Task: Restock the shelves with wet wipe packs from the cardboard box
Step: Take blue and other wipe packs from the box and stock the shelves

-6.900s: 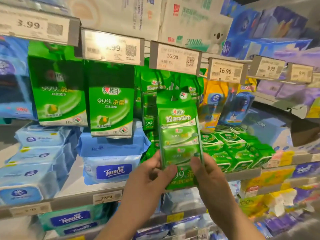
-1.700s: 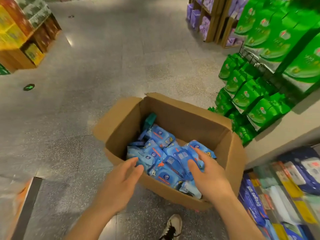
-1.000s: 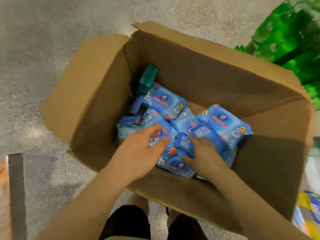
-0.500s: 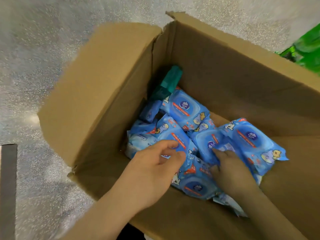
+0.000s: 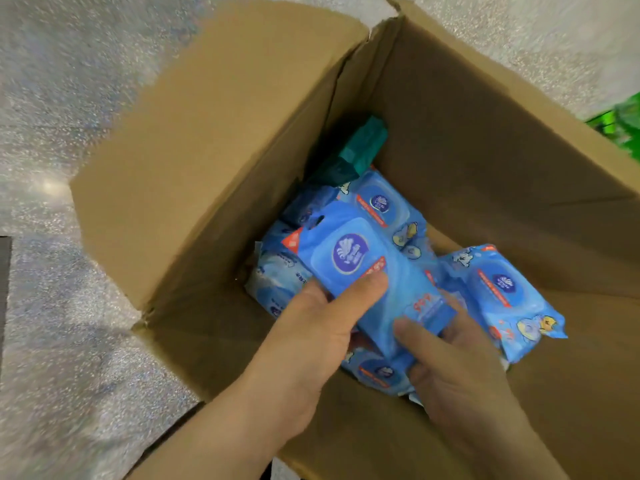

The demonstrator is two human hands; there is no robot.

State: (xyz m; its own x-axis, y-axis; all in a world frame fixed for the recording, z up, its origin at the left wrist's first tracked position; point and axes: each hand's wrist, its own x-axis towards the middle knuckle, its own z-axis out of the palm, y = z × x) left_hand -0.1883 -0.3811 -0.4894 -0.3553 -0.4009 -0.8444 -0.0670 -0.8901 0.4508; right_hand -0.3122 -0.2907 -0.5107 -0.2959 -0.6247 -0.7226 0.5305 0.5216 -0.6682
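1. Two hands now hold one blue pack, lifted a little off the pile; a moment ago they were only feeling around, so it can go to the shelf next.
2. Left hand wraps its thumb over the pack; right hand curls under its end.
3. Inside the cardboard box I count about five blue packs (some hide underneath) and one teal pack.

Cardboard box cropped; green packs blurred

Bare box floor right of packs (probably reachable)
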